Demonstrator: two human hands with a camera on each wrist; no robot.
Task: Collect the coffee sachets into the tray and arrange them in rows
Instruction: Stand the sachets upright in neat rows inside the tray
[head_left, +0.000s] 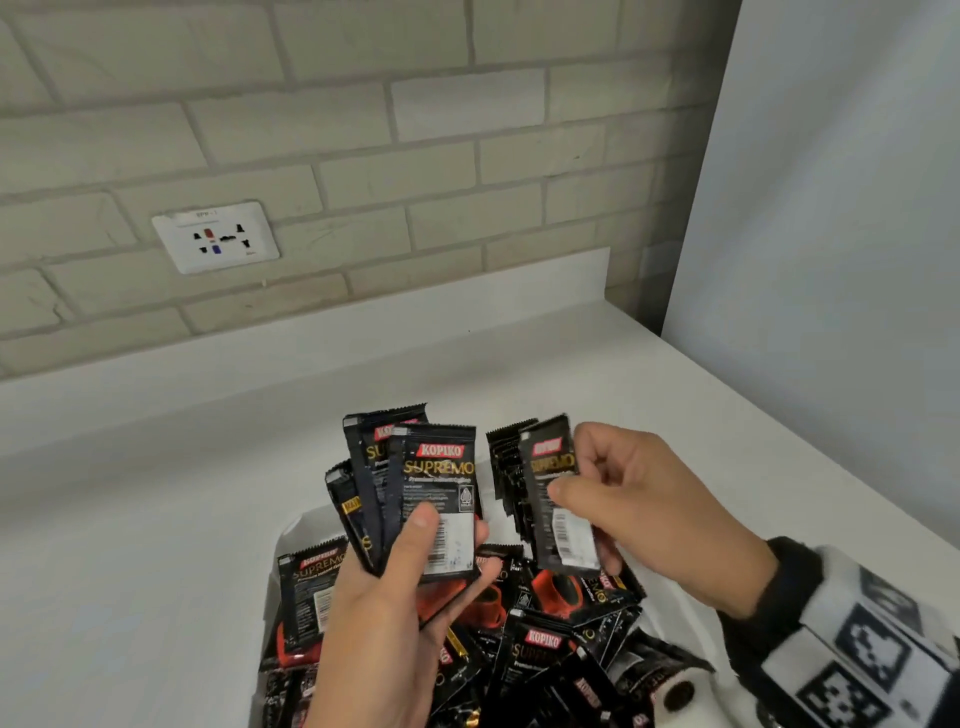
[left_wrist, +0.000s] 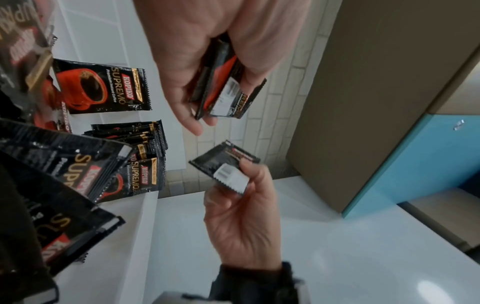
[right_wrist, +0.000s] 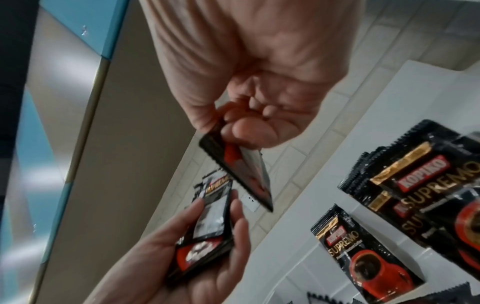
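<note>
White countertop (head_left: 156, 545) runs back to a low white upstand, then a wall of pale grey brick-pattern tile (head_left: 363, 130). White multi-socket outlet plate (head_left: 215, 237) sits on the tile, left of centre, just above the upstand. Right side of the counter butts against a plain pale panel (head_left: 831, 208); the wrist views show it as a tall beige cabinet side with a blue door (left_wrist: 428, 156) beside it. White tray (head_left: 304, 525) sits on the counter near the front edge, mostly buried under a loose heap of black Kopiko Supremo coffee sachets (head_left: 545, 639), some face up showing the red cup, some back up. At the tray's far end a row of sachets (head_left: 506, 478) stands on edge, packed together. Left hand (head_left: 384, 623) is raised above the tray, thumb pressed on the front of a fanned stack of sachets (head_left: 415, 493), fingers curled behind it: firm grip. Right hand (head_left: 639, 504) is just beside it, apart, pinching a single sachet (head_left: 558, 499) between thumb and fingers, back side with the barcode facing the camera. Right wrist carries a dark sleeve and a white band with black square markers (head_left: 872, 649).
</note>
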